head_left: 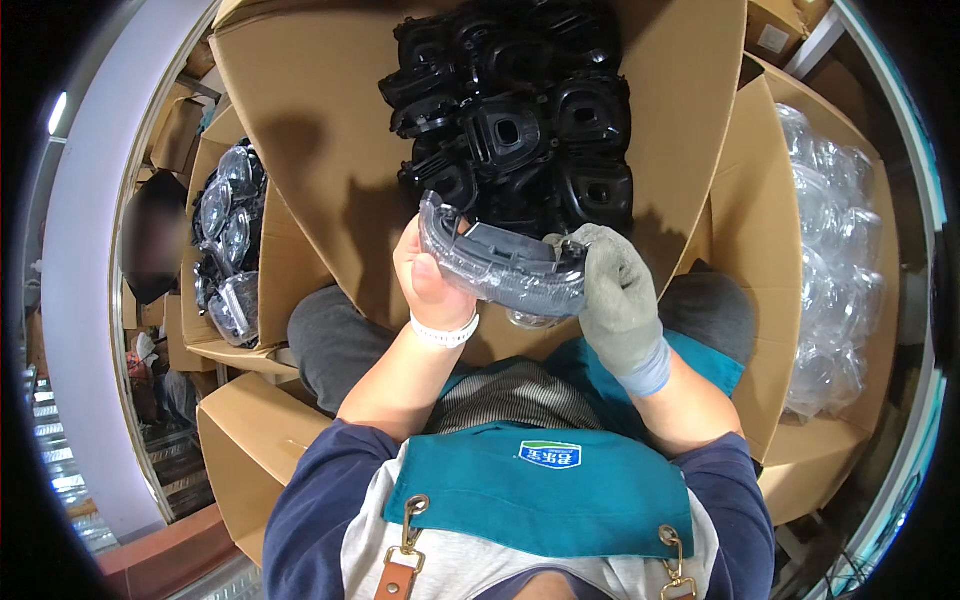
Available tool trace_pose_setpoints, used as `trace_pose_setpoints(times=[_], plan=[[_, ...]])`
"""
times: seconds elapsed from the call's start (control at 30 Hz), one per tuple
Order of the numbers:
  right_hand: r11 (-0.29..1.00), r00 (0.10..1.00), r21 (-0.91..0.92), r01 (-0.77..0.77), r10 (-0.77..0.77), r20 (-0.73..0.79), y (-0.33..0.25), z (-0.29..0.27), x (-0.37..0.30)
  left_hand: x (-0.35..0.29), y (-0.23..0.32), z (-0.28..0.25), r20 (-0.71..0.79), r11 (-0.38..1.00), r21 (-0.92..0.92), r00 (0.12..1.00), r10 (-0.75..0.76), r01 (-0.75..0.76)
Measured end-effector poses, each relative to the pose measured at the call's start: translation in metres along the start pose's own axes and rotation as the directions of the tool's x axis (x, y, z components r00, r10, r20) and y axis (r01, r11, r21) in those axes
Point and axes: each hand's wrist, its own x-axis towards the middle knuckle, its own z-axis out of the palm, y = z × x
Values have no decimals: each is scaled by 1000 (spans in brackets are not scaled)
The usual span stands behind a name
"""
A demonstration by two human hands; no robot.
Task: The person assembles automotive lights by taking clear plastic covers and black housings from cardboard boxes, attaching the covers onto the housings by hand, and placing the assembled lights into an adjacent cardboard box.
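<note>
A curved, clear plastic shell [500, 284] with a dark grey insert [510, 243] is held up near black moulded plastic parts [503, 135] inside an open brown cardboard box [300, 110]. The bare left hand [428, 275] has its grip closed on the left end, the grey-gloved right hand [618, 288] on the right.

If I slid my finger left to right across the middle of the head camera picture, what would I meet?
A heap of clear-and-black parts → the bare left hand → the curved clear-and-dark piece → the gloved right hand → a stack of clear plastic parts.
</note>
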Motion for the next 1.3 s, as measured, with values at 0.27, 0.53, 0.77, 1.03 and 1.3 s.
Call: trace_pose_setpoints(times=[0.27,0.53,0.77,1.03,1.3], plan=[[966,986,-231,112,-137,-91,24,-5,3,-4,-9,11,-144,993,101,988,-47,62],[581,974,-800,-153,225,-23,66,-4,31,31,43,-36,-37,368,-846,646,-763,387],[-355,730,-935,12,642,-234,194,-26,-14,74,155,-148,-688,982,163,702,182,-95],[-62,808,-851,-522,283,-516,233,-16,-4,97,220,-334,-810,980,170,553,196,-98],[468,697,-517,-717,451,-558,228,-67,17,75,66,-148,-224,533,837,814,536,-120]])
